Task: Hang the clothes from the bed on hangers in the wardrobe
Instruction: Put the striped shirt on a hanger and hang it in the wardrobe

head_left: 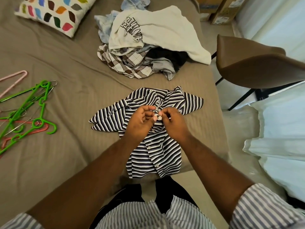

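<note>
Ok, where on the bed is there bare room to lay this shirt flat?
Bare tan bedsheet lies between the tangled green plastic hangers and the black-and-white striped shirt, and again between the leaf-patterned pillow and those hangers. Crowded: the heaped clothes pile ahead, the hangers on the left.

black-and-white striped shirt (153,146), green hangers (38,104), taupe bed sheet (66,71), multicoloured leaf-print pillow (52,12)
</note>
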